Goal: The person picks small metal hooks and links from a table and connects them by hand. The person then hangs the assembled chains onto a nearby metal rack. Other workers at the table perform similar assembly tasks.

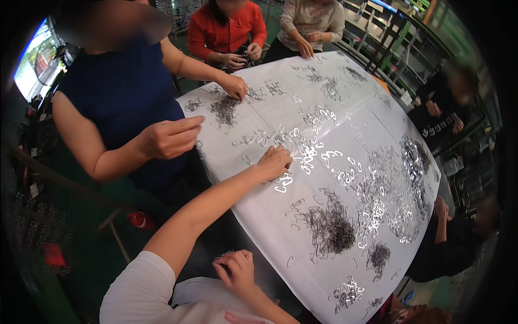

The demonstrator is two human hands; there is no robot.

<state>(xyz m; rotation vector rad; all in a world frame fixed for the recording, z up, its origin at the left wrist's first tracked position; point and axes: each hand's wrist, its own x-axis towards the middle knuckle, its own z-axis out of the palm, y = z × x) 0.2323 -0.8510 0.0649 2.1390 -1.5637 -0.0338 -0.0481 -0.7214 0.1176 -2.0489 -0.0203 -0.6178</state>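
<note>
Left hand [275,162]: the nearer, fingers bent down, hold indeterminable; loose metal hooks [308,154], variously angled, lie just rightward on white tabletop [270,229]. Right hand [237,270]: curled, holding small hook bunch [224,254].

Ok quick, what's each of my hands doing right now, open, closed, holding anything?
Left hand: fingers bent down among metal hooks; can't tell if gripping one.
Right hand: curled, small metal pieces at its fingers; grip unclear.

Bright panel [39,62] at far left, red object [140,220] below, green-framed shelving [398,36] at upper right.
</note>
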